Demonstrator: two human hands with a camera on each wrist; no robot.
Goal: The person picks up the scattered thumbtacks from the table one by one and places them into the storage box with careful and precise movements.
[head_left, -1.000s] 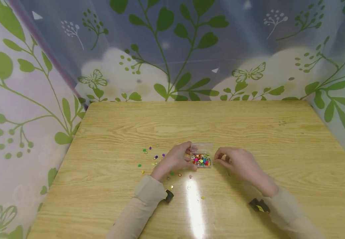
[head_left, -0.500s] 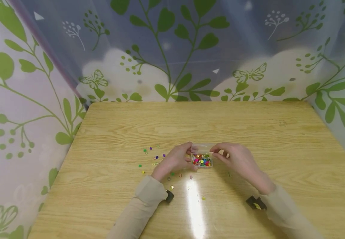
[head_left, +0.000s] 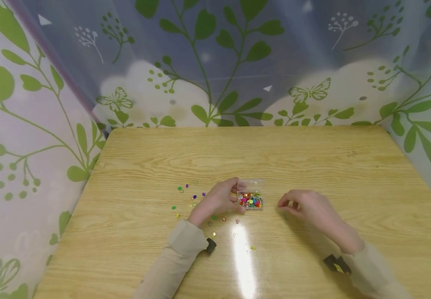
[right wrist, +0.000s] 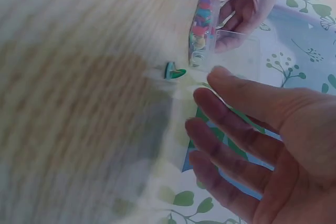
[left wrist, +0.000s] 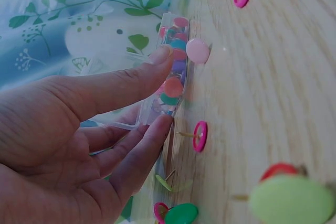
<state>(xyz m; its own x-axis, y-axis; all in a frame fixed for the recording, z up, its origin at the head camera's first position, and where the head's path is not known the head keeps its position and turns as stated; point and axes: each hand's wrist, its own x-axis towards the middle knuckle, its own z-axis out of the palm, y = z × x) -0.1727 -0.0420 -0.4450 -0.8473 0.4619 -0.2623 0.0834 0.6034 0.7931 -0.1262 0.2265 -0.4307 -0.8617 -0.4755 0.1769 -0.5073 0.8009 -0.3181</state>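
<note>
A small clear plastic box full of colourful thumbtacks stands on the table, its lid folded back. My left hand holds the box at its left end, thumb on the near side and fingers behind and below. To the right of the box, my right hand hovers low over the table with loosely bent fingers. In the right wrist view its thumb and fingertips are apart with nothing between them. A green thumbtack lies just beyond those fingertips, between them and the box.
Loose thumbtacks lie scattered left of and in front of the box, among them a pink one close beside it, a green one and a yellow one. A leaf-patterned curtain hangs behind the wooden table.
My right hand went to the box's right edge by the lid, then drew back right and toward me, near the green thumbtack. My left hand and the box have stayed in place.
</note>
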